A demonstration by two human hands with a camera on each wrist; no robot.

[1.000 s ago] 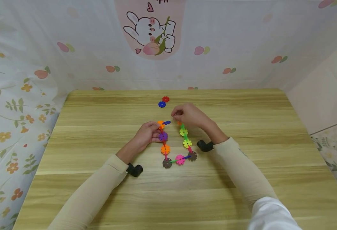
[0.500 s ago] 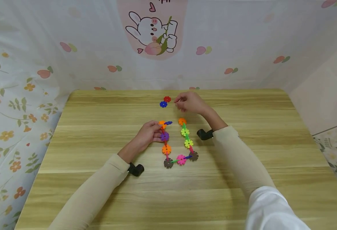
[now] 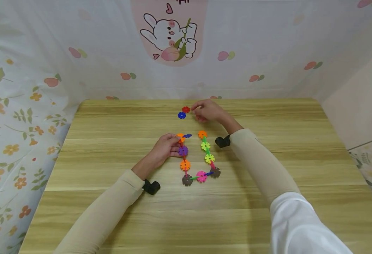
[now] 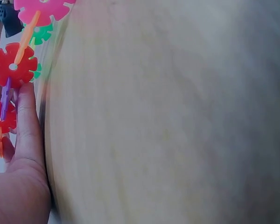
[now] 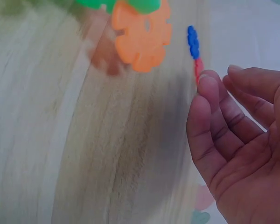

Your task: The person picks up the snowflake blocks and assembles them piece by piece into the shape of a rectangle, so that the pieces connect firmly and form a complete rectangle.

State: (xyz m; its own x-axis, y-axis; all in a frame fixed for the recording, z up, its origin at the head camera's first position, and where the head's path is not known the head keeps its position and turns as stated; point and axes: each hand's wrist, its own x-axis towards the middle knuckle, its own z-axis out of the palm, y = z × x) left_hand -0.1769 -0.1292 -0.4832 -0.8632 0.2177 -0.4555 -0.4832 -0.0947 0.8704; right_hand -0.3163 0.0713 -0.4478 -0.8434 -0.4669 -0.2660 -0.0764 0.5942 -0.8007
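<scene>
My left hand [image 3: 164, 150] pinches the upper left end of a chain of interlocking notched plastic discs, near an orange disc [image 3: 181, 136] and a purple disc [image 3: 183, 151]. A blue disc [image 3: 187, 135] slots sideways onto that end. The chain forms a U, open at the top; its right end is another orange disc [image 3: 202, 134]. My right hand [image 3: 207, 110] holds nothing and is beside a loose red disc [image 3: 186, 109], its fingers loosely bent. Touching the red one is a loose blue disc [image 3: 181, 115]. In the right wrist view the fingertips [image 5: 199, 109] partly hide the red disc [image 5: 198, 67].
Everything lies on a wood-grain table [image 3: 186, 218]. A patterned white cloth [image 3: 252, 42] hangs behind its far edge, and a floral cloth [image 3: 17, 141] is on the left. Black wrist cameras [image 3: 152, 187] jut from both sleeves.
My right hand has moved away from the chain's right end, up to the loose red disc. The left hand keeps its hold on the chain. The view has shifted slightly.
</scene>
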